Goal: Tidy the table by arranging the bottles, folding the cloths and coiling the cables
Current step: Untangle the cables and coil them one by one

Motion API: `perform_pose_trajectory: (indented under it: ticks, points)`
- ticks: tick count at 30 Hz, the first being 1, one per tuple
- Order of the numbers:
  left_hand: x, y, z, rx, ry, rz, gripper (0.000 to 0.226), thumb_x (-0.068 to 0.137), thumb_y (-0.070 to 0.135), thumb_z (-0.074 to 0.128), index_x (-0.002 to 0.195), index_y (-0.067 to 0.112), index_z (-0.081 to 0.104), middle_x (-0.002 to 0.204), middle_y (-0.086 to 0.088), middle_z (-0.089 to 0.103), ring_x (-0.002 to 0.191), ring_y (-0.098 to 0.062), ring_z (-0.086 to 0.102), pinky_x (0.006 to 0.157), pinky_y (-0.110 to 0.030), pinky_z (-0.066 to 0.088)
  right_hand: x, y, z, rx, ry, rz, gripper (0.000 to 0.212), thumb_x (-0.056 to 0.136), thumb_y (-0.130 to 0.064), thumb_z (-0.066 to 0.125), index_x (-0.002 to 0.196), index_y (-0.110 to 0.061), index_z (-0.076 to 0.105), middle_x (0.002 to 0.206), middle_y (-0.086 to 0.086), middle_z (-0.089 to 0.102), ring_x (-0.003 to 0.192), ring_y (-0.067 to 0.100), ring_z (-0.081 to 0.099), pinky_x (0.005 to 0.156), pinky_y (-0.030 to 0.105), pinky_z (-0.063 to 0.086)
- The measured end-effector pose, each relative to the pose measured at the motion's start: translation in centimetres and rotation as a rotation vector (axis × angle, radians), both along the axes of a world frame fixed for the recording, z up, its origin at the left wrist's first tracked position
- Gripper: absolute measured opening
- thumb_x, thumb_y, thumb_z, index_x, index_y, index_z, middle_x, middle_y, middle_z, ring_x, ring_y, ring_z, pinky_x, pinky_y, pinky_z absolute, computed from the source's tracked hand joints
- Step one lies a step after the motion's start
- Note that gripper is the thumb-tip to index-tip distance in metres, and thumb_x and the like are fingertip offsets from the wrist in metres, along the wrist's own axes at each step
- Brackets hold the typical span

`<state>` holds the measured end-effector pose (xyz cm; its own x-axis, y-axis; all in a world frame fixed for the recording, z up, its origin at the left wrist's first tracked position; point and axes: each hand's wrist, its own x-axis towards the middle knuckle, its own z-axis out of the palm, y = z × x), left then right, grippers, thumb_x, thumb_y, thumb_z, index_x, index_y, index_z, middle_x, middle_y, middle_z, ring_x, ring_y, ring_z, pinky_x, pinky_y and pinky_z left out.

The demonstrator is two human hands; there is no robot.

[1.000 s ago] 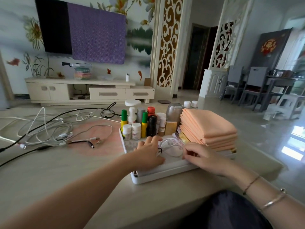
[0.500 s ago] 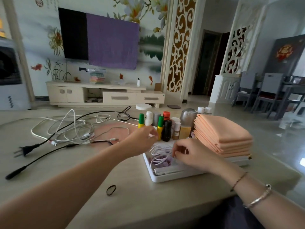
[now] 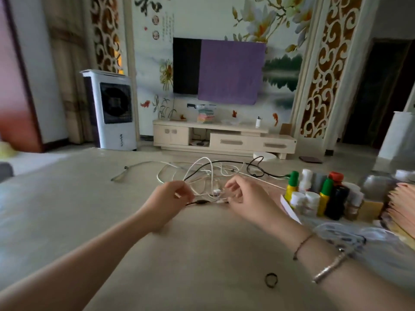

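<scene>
left hand (image 3: 167, 198): pinching one white cable (image 3: 197, 169)
right hand (image 3: 246, 196): fingers curled, grip unclear tbh
green-capped bottles (image 3: 292, 187): two
hair tie (image 3: 271, 280): one, on my table (image 3: 67, 209)

The beige counter (image 3: 202, 254) carries a tangle of white and black cables (image 3: 208, 176), a small black ring (image 3: 271, 280), perhaps a hair tie, and a tray (image 3: 289, 208) at right.

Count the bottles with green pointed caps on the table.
2. One yellow bottle with a green cap stands at the left end of the bottle group; the other stands nearer, beside the black bottle. More could be hidden behind.
</scene>
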<state>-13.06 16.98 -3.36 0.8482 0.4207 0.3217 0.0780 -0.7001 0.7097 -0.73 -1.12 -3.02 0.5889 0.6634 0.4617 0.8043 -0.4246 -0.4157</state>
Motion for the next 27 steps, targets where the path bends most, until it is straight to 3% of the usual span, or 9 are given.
perform_pose_trajectory:
  ticks: [2, 4, 6, 10, 12, 14, 18, 23, 27]
  points:
    - [-0.7, 2.3, -0.9, -0.026, -0.01, 0.056, 0.02, 0.083, 0.004, 0.06, 0.077, 0.023, 0.066, 0.083, 0.007, 0.069, 0.078, -0.007, 0.063, 0.073, -0.018, 0.046, 0.9, 3.0, -0.8, -0.063, 0.026, -0.038, 0.031, 0.087, -0.015, 0.062, 0.117, -0.021, 0.055, 0.111, -0.004, 0.055, 0.093, 0.006, 0.052, 0.071, 0.008, 0.038]
    - [-0.5, 3.6, -1.4, -0.025, 0.016, 0.062, 0.018, 0.082, 0.007, 0.064, 0.083, 0.025, 0.062, 0.089, 0.007, 0.067, 0.08, -0.011, 0.063, 0.077, -0.019, 0.046, 1.7, 4.9, -1.4, -0.133, 0.051, -0.083, 0.034, 0.088, -0.012, 0.06, 0.12, -0.019, 0.055, 0.117, 0.001, 0.054, 0.103, 0.015, 0.054, 0.083, 0.022, 0.046]
    - [0.3, 4.5, -1.8, 0.005, 0.052, 0.028, 0.017, 0.082, 0.011, 0.068, 0.093, 0.022, 0.061, 0.095, 0.006, 0.065, 0.073, -0.009, 0.057, 0.073, -0.018, 0.044, 2.2, 6.4, -2.0, -0.174, 0.075, -0.12, 0.022, 0.089, -0.012, 0.058, 0.11, -0.019, 0.062, 0.109, 0.0, 0.062, 0.101, 0.018, 0.06, 0.086, 0.031, 0.049]
    - [2.2, 4.0, -1.8, 0.024, 0.06, -0.004, 0.027, 0.084, 0.015, 0.068, 0.107, 0.02, 0.056, 0.104, 0.003, 0.061, 0.068, -0.01, 0.053, 0.067, -0.016, 0.041, 1.9, 7.1, -2.5, -0.093, 0.03, -0.091, 0.015, 0.094, -0.014, 0.054, 0.092, -0.019, 0.068, 0.093, -0.006, 0.069, 0.09, 0.015, 0.064, 0.074, 0.027, 0.047]
    - [2.7, 3.3, -1.5, -0.092, 0.007, 0.008, 0.038, 0.083, 0.025, 0.071, 0.116, 0.02, 0.051, 0.104, 0.004, 0.059, 0.077, -0.012, 0.057, 0.07, -0.016, 0.043, 1.1, 7.0, -2.4, -0.05, -0.055, -0.013, 0.014, 0.095, -0.017, 0.054, 0.098, -0.018, 0.068, 0.098, -0.004, 0.07, 0.091, 0.015, 0.063, 0.076, 0.029, 0.047]
    - [2.7, 2.7, -0.7, -0.25, -0.033, 0.013, 0.042, 0.085, 0.036, 0.069, 0.119, 0.02, 0.051, 0.107, 0.005, 0.062, 0.092, -0.014, 0.06, 0.084, -0.025, 0.047, 0.4, 7.0, -2.3, -0.082, -0.113, 0.09, 0.017, 0.096, -0.02, 0.052, 0.102, -0.017, 0.068, 0.099, -0.001, 0.069, 0.092, 0.017, 0.062, 0.077, 0.03, 0.046]
    - [1.7, 1.8, 0.5, -0.385, -0.1, -0.045, 0.02, 0.093, 0.026, 0.061, 0.103, 0.01, 0.066, 0.108, -0.009, 0.068, 0.095, -0.017, 0.061, 0.091, -0.032, 0.046, -0.7, 6.8, -2.5, -0.143, -0.094, 0.217, 0.025, 0.094, -0.012, 0.049, 0.112, -0.017, 0.066, 0.106, 0.003, 0.065, 0.099, 0.02, 0.06, 0.087, 0.032, 0.046]
    - [0.8, 1.0, 0.6, -0.448, -0.109, -0.133, 0.013, 0.095, 0.016, 0.057, 0.087, 0.006, 0.063, 0.103, -0.013, 0.071, 0.085, -0.009, 0.058, 0.073, -0.012, 0.043, -0.8, 6.4, -2.8, -0.155, -0.078, 0.22, 0.04, 0.092, -0.004, 0.046, 0.126, -0.02, 0.06, 0.122, 0.0, 0.061, 0.111, 0.018, 0.056, 0.093, 0.023, 0.041]
    - [0.5, 2.0, 0.3, -0.526, -0.14, 0.0, 0.017, 0.099, 0.016, 0.049, 0.089, 0.006, 0.06, 0.09, -0.009, 0.073, 0.083, -0.016, 0.068, 0.078, -0.026, 0.049, 0.8, 4.7, -2.1, -0.127, -0.132, 0.056, 0.044, 0.088, -0.001, 0.054, 0.124, -0.026, 0.058, 0.12, -0.009, 0.059, 0.108, 0.012, 0.056, 0.081, 0.022, 0.043]
